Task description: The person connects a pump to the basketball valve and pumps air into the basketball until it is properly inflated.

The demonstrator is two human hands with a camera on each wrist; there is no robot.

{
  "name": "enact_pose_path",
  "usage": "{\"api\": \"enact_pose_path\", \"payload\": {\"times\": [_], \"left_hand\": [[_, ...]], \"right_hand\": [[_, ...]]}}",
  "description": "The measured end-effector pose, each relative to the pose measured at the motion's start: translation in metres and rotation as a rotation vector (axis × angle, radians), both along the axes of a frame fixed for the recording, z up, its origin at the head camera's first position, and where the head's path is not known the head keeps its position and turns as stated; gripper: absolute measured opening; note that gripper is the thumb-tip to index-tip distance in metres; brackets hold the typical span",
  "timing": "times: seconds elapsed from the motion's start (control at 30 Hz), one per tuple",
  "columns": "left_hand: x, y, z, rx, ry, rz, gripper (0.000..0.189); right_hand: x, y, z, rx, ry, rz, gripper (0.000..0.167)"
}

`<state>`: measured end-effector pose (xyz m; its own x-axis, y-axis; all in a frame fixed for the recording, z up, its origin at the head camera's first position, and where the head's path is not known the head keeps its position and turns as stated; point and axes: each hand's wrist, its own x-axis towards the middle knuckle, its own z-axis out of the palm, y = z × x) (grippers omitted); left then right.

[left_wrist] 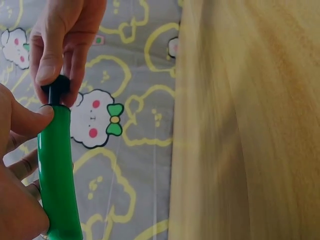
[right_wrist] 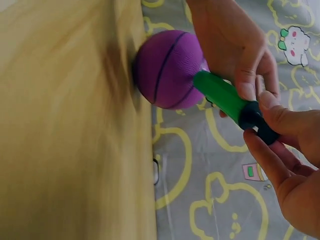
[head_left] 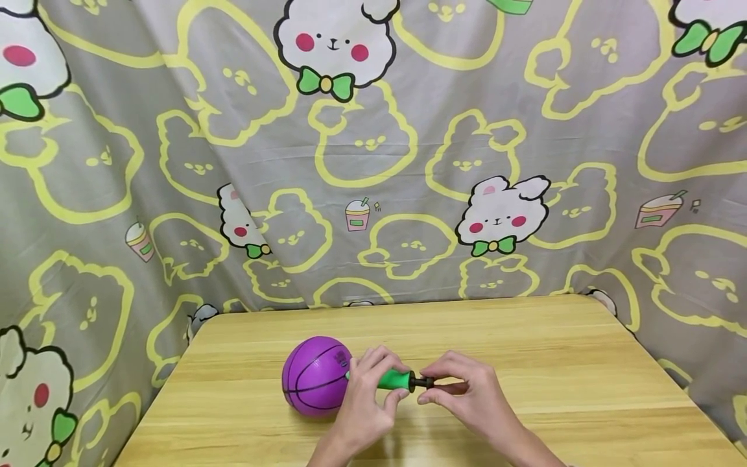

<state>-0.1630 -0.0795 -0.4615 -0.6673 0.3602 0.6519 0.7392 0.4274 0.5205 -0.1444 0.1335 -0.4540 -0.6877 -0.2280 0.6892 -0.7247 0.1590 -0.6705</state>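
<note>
Purple and round, the ball (head_left: 314,379) rests on the table (head_left: 525,337), against or just beside the tip of the green pump (head_left: 392,380). The left hand (head_left: 369,392) grips the barrel (left_wrist: 57,170); the right hand (head_left: 475,395) pinches the black handle (left_wrist: 60,86). A crooked push could tip the pump sideways, rolling the ball away, as neither hand appears to brace it.

The head view is bright; both wrist views blur the tabletop (left_wrist: 285,115)
</note>
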Motion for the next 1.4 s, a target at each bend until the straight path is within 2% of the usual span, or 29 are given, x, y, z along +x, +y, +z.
{"api": "enact_pose_path", "payload": {"times": [0.2, 0.37, 0.53, 0.87, 1.13, 1.3, 1.4], "left_hand": [[0.000, 0.000, 0.000, -0.001, -0.015, -0.014, 0.039], [-0.004, -0.002, 0.002, -0.016, 0.004, -0.031, 0.036], [-0.008, -0.008, 0.004, 0.006, 0.007, -0.030, 0.033], [-0.012, -0.021, 0.009, 0.029, -0.005, 0.009, 0.029], [-0.016, -0.030, 0.012, 0.046, 0.025, 0.037, 0.028], [-0.017, -0.033, 0.014, 0.054, 0.006, 0.034, 0.028], [-0.017, -0.032, 0.013, 0.051, 0.020, 0.029, 0.029]], "right_hand": [[0.001, -0.002, -0.001, 0.025, 0.011, 0.014, 0.030], [0.003, 0.002, 0.007, 0.104, -0.010, 0.032, 0.026], [0.003, 0.010, 0.016, 0.122, -0.037, 0.035, 0.027], [0.003, 0.026, 0.028, 0.121, -0.056, 0.043, 0.027], [0.004, 0.042, 0.042, 0.133, -0.094, 0.039, 0.027], [0.006, 0.050, 0.048, 0.146, -0.128, 0.053, 0.025], [0.008, 0.052, 0.051, 0.156, -0.139, 0.065, 0.023]]}}
